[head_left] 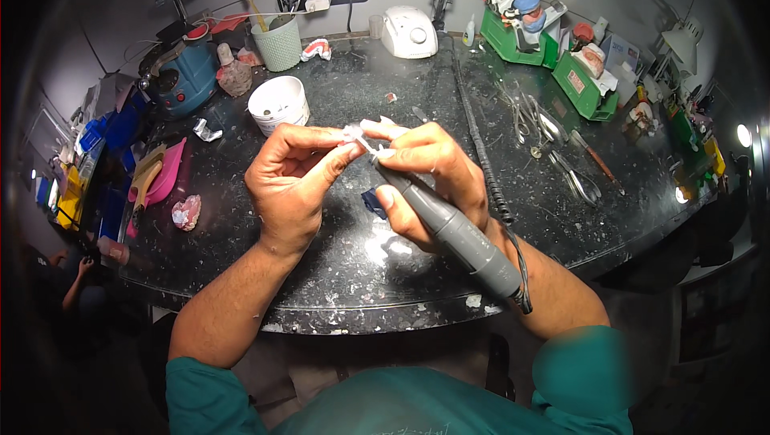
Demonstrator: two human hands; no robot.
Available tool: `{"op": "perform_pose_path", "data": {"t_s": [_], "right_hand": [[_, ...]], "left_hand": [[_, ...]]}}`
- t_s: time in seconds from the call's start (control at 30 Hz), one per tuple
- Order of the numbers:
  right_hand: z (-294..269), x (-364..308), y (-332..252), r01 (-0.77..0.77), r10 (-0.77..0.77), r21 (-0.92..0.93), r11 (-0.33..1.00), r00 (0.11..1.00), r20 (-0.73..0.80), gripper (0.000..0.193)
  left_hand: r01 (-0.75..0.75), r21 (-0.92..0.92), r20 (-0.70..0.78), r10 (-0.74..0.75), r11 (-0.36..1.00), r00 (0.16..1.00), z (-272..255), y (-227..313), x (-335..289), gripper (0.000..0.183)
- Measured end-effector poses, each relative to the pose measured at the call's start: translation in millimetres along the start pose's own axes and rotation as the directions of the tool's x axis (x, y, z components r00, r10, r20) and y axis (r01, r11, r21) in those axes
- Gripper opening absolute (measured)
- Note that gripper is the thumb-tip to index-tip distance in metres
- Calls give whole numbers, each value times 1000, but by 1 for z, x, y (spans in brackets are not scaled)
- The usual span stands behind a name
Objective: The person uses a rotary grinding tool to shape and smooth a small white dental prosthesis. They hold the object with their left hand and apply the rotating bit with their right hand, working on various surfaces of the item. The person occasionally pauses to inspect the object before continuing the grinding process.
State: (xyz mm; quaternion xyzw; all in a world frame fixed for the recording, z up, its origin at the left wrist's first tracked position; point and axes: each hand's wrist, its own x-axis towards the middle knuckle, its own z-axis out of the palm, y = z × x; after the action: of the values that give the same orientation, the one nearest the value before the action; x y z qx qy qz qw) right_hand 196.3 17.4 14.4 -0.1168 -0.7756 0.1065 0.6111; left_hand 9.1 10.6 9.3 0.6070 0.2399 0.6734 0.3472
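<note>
Above the black speckled bench (pixel 337 266), my left hand (pixel 287 182) pinches a small pinkish-white piece (pixel 351 133) between thumb and fingertips. Its exact kind is too small to make out, and the fingers partly cover it. My right hand (pixel 445 174) is wrapped round a dark grey rotary handpiece (pixel 465 242), held slantwise like a pen. The handpiece's front end points at the small piece; whether its bit touches cannot be told. A coiled black cord (pixel 481 154) lies on the bench beside my right hand. Just beyond my left hand stands a white tub (pixel 279 104).
Metal hand tools (pixel 573 174) lie at the right, near green bins (pixel 584 90). A white control box (pixel 411 32) stands at the back. On the left are a blue machine (pixel 188 74), a pink dustpan (pixel 167 170) and a pink-and-white lump (pixel 186 213).
</note>
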Motion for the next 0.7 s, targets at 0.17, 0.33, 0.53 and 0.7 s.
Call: {"op": "perform_pose_path", "data": {"t_s": [0.17, 0.33, 0.53, 0.7], "right_hand": [[1, 0, 0, 18, -18, 1, 1000, 1000, 11, 39], [1, -1, -3, -45, 45, -18, 999, 999, -4, 39], [-2, 1, -1, -23, 23, -11, 1000, 1000, 9, 38], [-1, 2, 0, 23, -24, 18, 1000, 1000, 17, 38]], "left_hand": [[46, -18, -17, -46, 999, 999, 0, 0, 0, 15], [51, -67, -25, -53, 996, 998, -1, -2, 1, 15], [64, -73, -26, -67, 995, 997, -2, -3, 2, 15], [62, -102, -28, -65, 993, 997, -2, -4, 2, 16]]}}
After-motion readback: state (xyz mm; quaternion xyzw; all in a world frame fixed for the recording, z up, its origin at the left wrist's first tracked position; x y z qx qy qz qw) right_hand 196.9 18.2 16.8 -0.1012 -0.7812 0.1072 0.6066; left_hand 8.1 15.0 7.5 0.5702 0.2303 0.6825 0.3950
